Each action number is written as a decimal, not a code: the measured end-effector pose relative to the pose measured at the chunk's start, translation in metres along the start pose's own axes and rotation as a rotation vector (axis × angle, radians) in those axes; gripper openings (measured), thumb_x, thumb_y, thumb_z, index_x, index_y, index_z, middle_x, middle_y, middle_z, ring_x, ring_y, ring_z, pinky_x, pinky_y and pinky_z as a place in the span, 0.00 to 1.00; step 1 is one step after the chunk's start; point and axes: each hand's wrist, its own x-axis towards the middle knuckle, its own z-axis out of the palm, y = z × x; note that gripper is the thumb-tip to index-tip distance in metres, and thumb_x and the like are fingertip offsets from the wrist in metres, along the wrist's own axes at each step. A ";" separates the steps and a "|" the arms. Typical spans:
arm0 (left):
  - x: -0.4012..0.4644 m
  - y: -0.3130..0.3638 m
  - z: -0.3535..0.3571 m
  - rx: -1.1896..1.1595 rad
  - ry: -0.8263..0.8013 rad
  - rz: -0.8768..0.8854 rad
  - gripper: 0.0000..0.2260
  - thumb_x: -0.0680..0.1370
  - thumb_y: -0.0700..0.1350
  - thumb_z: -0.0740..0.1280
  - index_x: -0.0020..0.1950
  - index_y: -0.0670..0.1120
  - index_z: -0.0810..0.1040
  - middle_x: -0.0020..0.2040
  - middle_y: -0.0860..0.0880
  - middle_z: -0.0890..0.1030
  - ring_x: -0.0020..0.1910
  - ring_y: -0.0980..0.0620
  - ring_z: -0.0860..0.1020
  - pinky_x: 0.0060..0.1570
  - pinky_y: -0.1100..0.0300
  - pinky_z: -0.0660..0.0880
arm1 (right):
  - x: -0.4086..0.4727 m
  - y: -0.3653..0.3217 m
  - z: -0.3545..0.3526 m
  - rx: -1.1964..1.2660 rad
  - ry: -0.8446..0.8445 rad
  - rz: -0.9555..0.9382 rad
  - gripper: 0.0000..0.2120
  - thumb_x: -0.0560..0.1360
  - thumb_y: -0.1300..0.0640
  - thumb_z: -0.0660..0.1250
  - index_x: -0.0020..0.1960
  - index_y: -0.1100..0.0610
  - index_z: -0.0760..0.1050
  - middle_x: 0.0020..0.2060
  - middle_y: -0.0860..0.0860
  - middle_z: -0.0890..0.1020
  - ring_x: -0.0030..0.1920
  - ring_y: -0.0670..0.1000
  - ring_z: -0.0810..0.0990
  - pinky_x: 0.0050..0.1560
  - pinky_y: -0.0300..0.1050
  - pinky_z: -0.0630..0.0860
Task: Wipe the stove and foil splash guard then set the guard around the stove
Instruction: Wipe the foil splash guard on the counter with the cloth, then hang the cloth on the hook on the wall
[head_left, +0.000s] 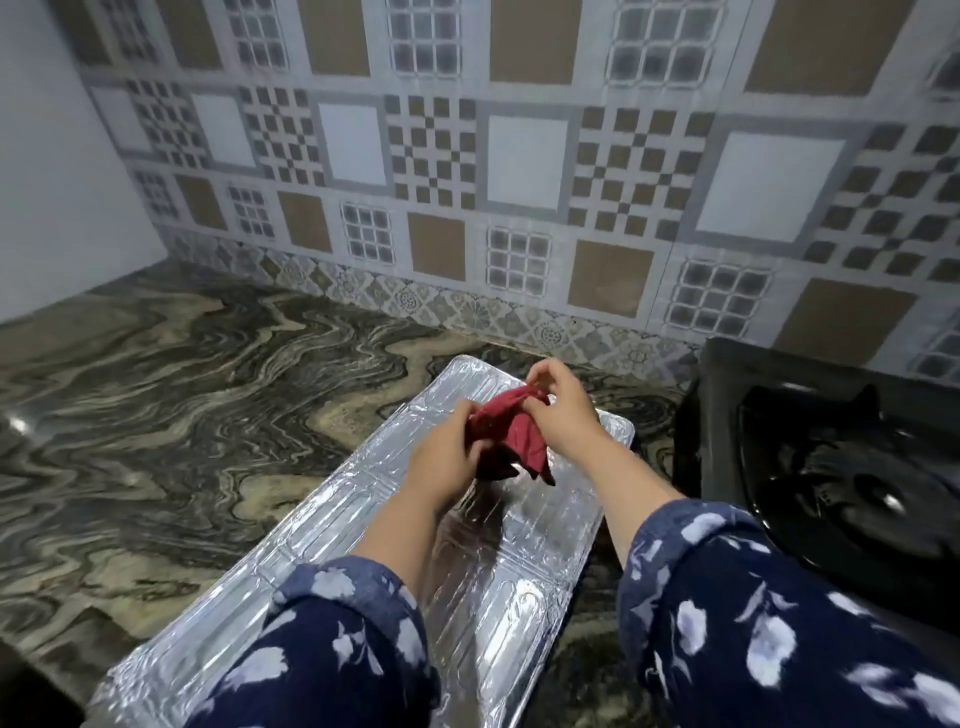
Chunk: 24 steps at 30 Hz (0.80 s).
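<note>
Head view, 1 frame. Foil splash guard (363, 519) lies folded flat on the marbled stone counter (156, 389), long axis running from the near-left edge toward the tiled wall (519, 156). Its surface is embossed and reflective; the forearms cover the middle portion.

Stove (831, 467) sits to the right of the guard, black, just beside it with a narrow strip of counter between them. 1 burner with its pan support is visible; the rest is cut off by the frame edge.

Both hands are raised above the far half of the guard, each gripping a red cloth (511, 431). Left hand (449, 457): fingers curled closed around the lower left part of the cloth. Right hand (558, 410): thumb and fingertips pinching the upper edge, other fingers bent. The cloth is bunched between them, 1 loose corner hanging down toward the foil (whether it touches the foil cannot be told).

Sleeves (753, 623) are dark blue with a pale leaf print, pushed up to mid-forearm.
</note>
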 end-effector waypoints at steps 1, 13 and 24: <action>0.001 0.012 -0.010 -0.074 0.026 0.023 0.14 0.75 0.40 0.66 0.59 0.49 0.70 0.50 0.45 0.81 0.50 0.43 0.79 0.48 0.56 0.72 | 0.002 -0.015 -0.013 0.077 -0.012 -0.005 0.13 0.73 0.73 0.61 0.44 0.56 0.68 0.35 0.50 0.73 0.34 0.49 0.72 0.31 0.34 0.69; 0.075 0.206 -0.141 -0.343 0.076 0.419 0.14 0.74 0.28 0.63 0.45 0.47 0.77 0.35 0.53 0.79 0.29 0.69 0.76 0.32 0.75 0.69 | 0.021 -0.164 -0.192 -0.202 0.068 -0.287 0.12 0.75 0.67 0.66 0.56 0.58 0.81 0.52 0.48 0.81 0.54 0.42 0.75 0.54 0.25 0.68; 0.178 0.318 -0.151 -0.197 0.237 0.579 0.16 0.79 0.35 0.59 0.60 0.48 0.80 0.60 0.48 0.79 0.57 0.53 0.76 0.54 0.72 0.67 | 0.113 -0.226 -0.269 -0.527 0.431 -0.472 0.16 0.75 0.61 0.67 0.61 0.50 0.78 0.58 0.54 0.80 0.61 0.54 0.76 0.60 0.39 0.65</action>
